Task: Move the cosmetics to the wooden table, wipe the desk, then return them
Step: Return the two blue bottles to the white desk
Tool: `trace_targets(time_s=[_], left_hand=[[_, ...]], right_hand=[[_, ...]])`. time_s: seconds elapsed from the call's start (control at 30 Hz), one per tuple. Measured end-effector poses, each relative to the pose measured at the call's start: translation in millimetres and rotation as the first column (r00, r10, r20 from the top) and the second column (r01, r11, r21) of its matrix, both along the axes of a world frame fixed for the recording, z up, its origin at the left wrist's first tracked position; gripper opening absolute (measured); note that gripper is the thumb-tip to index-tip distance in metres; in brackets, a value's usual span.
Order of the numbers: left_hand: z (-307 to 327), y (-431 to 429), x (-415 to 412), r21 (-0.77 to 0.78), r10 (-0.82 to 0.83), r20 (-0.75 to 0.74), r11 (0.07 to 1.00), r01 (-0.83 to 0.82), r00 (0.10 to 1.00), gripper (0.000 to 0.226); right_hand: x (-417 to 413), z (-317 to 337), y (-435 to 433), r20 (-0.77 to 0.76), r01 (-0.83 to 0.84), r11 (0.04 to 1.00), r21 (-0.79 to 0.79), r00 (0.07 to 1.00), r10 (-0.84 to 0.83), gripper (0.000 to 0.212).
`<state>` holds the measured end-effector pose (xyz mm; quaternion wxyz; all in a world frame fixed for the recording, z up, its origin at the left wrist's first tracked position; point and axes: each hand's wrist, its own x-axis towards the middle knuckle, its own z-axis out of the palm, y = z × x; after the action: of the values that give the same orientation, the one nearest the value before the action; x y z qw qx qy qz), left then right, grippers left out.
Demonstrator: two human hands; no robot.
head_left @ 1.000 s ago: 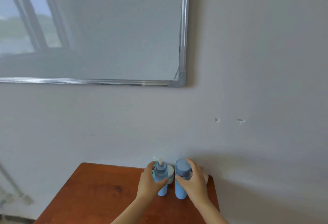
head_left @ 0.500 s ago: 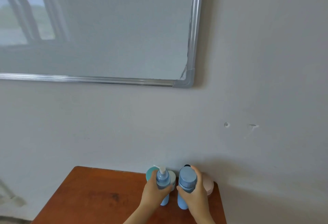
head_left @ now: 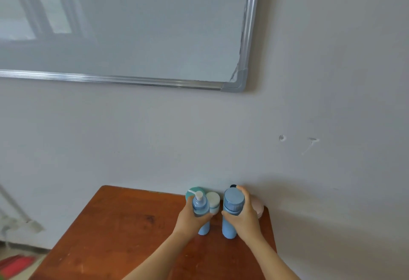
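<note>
Both hands have closed onto the bottles since a second ago, when they were only reaching them; the bottles themselves have not shifted. Left hand grips the pump bottle round its upper body, fingers curled behind it. Right hand grips the capped blue bottle just below the cap, thumb in front, fingers round the back. Both bottles stand upright side by side, bases on the wooden table, near its far right corner. Behind them along the far edge, against the wall: a teal jar, a white-lidded jar just beside it, and a pink round container partly hidden by the right hand. A small dark object shows behind the blue cap, too hidden to identify. A whiteboard hangs on the wall above.
</note>
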<state>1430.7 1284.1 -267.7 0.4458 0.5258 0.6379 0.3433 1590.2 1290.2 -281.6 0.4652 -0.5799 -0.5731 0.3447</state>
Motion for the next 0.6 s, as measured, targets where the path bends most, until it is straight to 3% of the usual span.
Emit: trace_targets(time_s=[0.17,0.3,0.43,0.6], left_hand=[[-2,-1,-3,0.030,-0.046,-0.033,0.998,0.047,0.998,0.056],[-7,-5,-2,0.096,-0.098,-0.044,0.990,0.102,0.994,0.046],[-4,-13,1,0.163,-0.281,0.012,0.947,0.276,0.960,0.040],[-1,-47,-1,0.235,-0.532,0.054,0.830,0.507,0.845,0.036]], right_hand=[[4,3,-23,0.050,0.005,1.000,0.029,0.999,-0.006,0.071],[9,7,-59,0.038,0.077,0.996,-0.034,0.996,-0.076,0.073],[11,20,-99,0.025,0.276,0.961,-0.020,0.961,-0.275,0.073],[-8,32,-174,0.022,0.537,0.843,-0.027,0.843,-0.537,0.075]])
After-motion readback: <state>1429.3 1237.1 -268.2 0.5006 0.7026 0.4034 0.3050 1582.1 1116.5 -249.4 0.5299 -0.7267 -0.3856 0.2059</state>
